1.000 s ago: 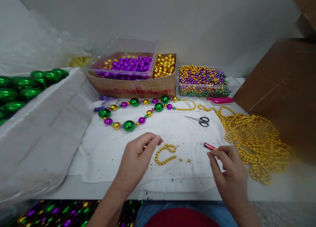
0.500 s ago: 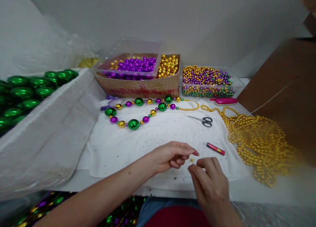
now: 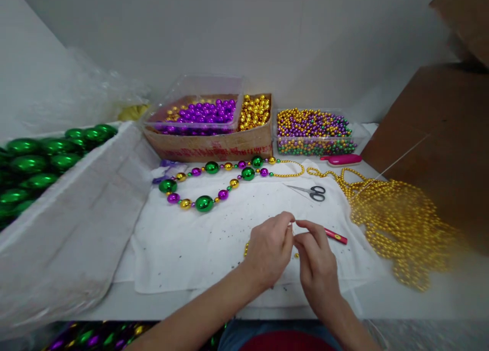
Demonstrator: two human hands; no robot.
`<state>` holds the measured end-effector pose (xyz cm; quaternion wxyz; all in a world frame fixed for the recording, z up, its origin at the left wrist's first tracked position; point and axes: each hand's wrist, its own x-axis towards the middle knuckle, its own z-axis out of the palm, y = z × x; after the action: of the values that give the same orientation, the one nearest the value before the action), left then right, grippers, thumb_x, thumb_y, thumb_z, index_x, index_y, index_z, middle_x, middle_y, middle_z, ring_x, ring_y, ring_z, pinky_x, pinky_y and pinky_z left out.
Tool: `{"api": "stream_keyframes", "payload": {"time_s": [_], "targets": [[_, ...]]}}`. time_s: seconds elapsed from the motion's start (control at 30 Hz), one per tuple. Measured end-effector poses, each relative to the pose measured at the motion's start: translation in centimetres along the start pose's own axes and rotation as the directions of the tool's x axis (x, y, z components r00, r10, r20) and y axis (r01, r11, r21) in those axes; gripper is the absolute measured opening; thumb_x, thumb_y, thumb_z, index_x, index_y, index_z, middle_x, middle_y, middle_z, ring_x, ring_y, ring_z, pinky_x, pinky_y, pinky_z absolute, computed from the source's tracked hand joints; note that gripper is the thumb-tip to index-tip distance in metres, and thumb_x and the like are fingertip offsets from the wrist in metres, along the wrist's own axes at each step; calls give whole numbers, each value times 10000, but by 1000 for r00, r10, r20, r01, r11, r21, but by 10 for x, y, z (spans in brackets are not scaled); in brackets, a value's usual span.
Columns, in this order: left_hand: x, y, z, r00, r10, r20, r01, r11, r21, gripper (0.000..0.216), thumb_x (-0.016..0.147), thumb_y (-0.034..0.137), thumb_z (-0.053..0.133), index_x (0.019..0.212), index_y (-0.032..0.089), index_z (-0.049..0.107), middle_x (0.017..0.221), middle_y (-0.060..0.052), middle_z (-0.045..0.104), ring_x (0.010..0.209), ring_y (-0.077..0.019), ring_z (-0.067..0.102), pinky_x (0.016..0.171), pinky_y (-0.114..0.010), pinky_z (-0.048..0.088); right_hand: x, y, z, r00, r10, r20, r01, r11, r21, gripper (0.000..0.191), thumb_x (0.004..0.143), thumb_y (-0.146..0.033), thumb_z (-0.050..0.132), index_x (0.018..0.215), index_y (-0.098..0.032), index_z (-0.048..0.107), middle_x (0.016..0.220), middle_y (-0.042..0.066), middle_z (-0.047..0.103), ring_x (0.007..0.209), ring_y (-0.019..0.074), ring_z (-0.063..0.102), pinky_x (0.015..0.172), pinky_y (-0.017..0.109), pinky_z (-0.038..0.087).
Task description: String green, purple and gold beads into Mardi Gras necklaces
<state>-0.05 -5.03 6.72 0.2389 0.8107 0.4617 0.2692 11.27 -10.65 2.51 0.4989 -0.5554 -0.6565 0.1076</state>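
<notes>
Gold strand (image 3: 246, 248) under left hand (image 3: 269, 249); right hand (image 3: 317, 267) touching; grips pinched, contents hidden.

The left grip (image 3: 269, 249) hides most of the gold strand (image 3: 246, 248); what it pinches is too small to tell.

A plain pale wall (image 3: 244, 30) runs along the far edge of the bench (image 3: 439, 300) and meets a second pale wall (image 3: 26, 76) at the far left corner. The light is soft and even, with faint shadow low on the wall. The bench top is white. Brown cardboard panels (image 3: 439, 137) stand along its right edge. Crumpled clear plastic sheeting (image 3: 103, 81) fills the far left corner. Below the near right corner, a blurred grey floor (image 3: 420, 335) shows.
</notes>
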Motion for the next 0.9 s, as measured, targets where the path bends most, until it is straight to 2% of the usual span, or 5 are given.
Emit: {"api": "stream_keyframes", "payload": {"time_s": [0.1,0.23,0.37,0.53,0.9], "targets": [[5,1,21,977,-199,-74,148,887,-437,156,866,274,479,949,179,571,643,33,525,583,-112,518,573,-223,424,7,3,-4,991,117,-67,-108,985,132,215,910,-103,369,867,-210,550,998,75,563,805,165,605,567,258,497],[13,3,33,959,-267,98,252,635,-730,214,820,364,565,753,162,554,566,52,466,495,-71,410,462,-181,336,16,9,-14,960,269,-71,-240,930,280,158,944,-177,392,890,-213,536,796,4,533,593,115,581,447,220,432],[17,-3,28,928,-208,308,371,566,-736,240,787,390,607,770,153,573,535,60,450,452,-60,383,414,-174,287,20,14,-22,959,278,-49,-257,931,258,145,940,-182,435,849,-207,544,748,-20,526,598,105,596,508,228,433],[20,-10,18,871,-179,457,471,565,-677,193,741,310,647,826,141,605,553,59,470,436,-47,368,393,-166,266,17,20,-22,980,201,-8,-195,957,215,173,940,-154,427,822,-195,546,805,-3,546,590,97,576,580,260,446],[19,-9,26,877,-217,429,467,598,-651,187,734,323,655,749,145,599,543,60,477,416,-41,347,385,-170,246,15,28,-24,983,177,42,-182,968,172,170,929,-129,426,842,-198,554,784,6,542,574,115,531,544,273,436]]}}
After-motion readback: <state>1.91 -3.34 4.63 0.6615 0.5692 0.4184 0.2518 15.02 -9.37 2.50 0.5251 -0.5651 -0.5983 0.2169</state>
